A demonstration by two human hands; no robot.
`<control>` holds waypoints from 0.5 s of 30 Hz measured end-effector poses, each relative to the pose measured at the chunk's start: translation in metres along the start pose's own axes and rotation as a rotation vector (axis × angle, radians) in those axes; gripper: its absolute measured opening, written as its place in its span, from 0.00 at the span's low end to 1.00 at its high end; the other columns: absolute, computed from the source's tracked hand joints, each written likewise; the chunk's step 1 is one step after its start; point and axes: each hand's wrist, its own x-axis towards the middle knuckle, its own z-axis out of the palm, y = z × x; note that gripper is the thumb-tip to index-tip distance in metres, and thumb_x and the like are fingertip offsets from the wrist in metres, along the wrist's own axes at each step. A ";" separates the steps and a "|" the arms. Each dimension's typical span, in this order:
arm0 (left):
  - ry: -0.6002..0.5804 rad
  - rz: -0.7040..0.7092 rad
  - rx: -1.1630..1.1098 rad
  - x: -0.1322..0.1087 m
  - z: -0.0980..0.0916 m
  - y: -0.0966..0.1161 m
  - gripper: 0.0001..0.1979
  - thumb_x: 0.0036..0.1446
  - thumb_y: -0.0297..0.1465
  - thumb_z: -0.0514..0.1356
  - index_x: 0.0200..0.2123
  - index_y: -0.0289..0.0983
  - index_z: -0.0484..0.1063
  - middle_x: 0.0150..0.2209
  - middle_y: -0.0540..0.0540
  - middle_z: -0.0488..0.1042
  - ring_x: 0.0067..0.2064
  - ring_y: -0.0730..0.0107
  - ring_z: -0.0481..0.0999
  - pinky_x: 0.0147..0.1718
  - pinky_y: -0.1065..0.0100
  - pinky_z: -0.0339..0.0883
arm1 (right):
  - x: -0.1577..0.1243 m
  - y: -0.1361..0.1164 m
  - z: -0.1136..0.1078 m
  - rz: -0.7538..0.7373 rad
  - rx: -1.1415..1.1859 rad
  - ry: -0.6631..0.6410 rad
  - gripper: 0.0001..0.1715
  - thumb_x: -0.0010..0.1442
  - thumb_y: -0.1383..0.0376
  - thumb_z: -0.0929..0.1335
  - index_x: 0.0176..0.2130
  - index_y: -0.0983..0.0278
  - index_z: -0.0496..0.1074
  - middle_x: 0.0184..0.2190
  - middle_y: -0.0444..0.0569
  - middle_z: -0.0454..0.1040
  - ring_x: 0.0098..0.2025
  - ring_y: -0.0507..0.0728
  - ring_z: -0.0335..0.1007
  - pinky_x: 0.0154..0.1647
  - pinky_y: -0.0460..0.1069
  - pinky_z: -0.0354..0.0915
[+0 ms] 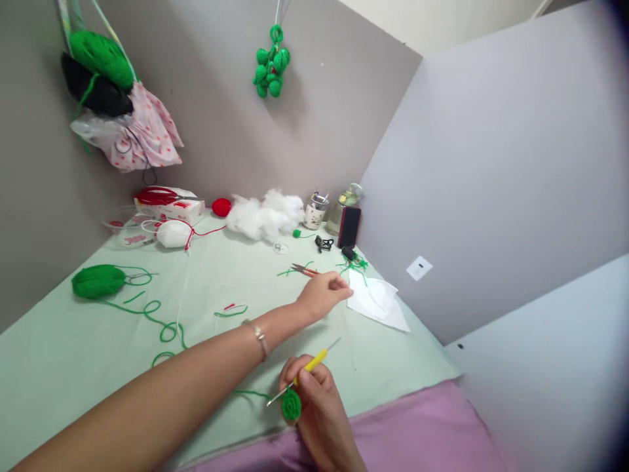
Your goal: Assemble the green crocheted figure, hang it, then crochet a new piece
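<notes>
My right hand is closed around a yellow-handled crochet hook and a small round green crocheted piece. The hook's metal tip points down to the left, beside the piece. Green yarn runs from the piece leftward beneath my left arm. My left hand is stretched over the table, its fingertips pinched together at the edge of a white paper sheet. Whether anything is between those fingertips, I cannot make out. Just behind this hand lie orange-handled snips, partly hidden by it.
A green yarn ball lies left with loose loops. Along the wall stand white stuffing, white yarn, a pen cup, a glass bottle and a phone. Green crocheted balls hang above.
</notes>
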 end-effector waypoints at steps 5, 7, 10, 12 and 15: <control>-0.110 -0.020 0.262 0.057 0.038 0.003 0.16 0.67 0.36 0.62 0.54 0.36 0.73 0.54 0.40 0.75 0.50 0.58 0.77 0.49 0.52 0.75 | -0.003 0.002 -0.006 -0.009 0.013 -0.024 0.16 0.55 0.52 0.77 0.29 0.63 0.80 0.24 0.47 0.72 0.23 0.50 0.61 0.21 0.43 0.57; -0.147 -0.042 0.346 0.073 0.047 0.005 0.17 0.67 0.36 0.61 0.56 0.37 0.72 0.56 0.40 0.73 0.51 0.57 0.77 0.49 0.52 0.75 | -0.004 0.003 -0.008 0.000 0.025 -0.026 0.16 0.55 0.52 0.77 0.29 0.63 0.80 0.24 0.47 0.73 0.24 0.50 0.62 0.21 0.43 0.57; -0.213 -0.072 0.445 0.092 0.060 0.005 0.17 0.67 0.36 0.62 0.56 0.37 0.71 0.56 0.40 0.73 0.51 0.57 0.77 0.49 0.52 0.75 | -0.005 0.002 -0.009 0.019 0.056 -0.027 0.15 0.55 0.53 0.77 0.29 0.62 0.81 0.23 0.48 0.73 0.25 0.51 0.65 0.23 0.44 0.58; -0.262 -0.089 0.500 0.100 0.069 0.003 0.18 0.67 0.36 0.62 0.57 0.36 0.71 0.56 0.39 0.73 0.52 0.56 0.77 0.49 0.51 0.75 | -0.005 0.001 -0.008 0.036 0.082 -0.046 0.14 0.55 0.53 0.77 0.30 0.62 0.82 0.22 0.47 0.74 0.24 0.51 0.66 0.25 0.45 0.58; -0.340 -0.101 0.552 0.107 0.078 -0.002 0.19 0.66 0.36 0.63 0.57 0.36 0.71 0.56 0.39 0.73 0.52 0.56 0.77 0.49 0.51 0.75 | -0.005 -0.001 -0.008 0.051 0.115 -0.057 0.15 0.54 0.52 0.78 0.29 0.61 0.83 0.21 0.47 0.75 0.23 0.51 0.66 0.27 0.45 0.59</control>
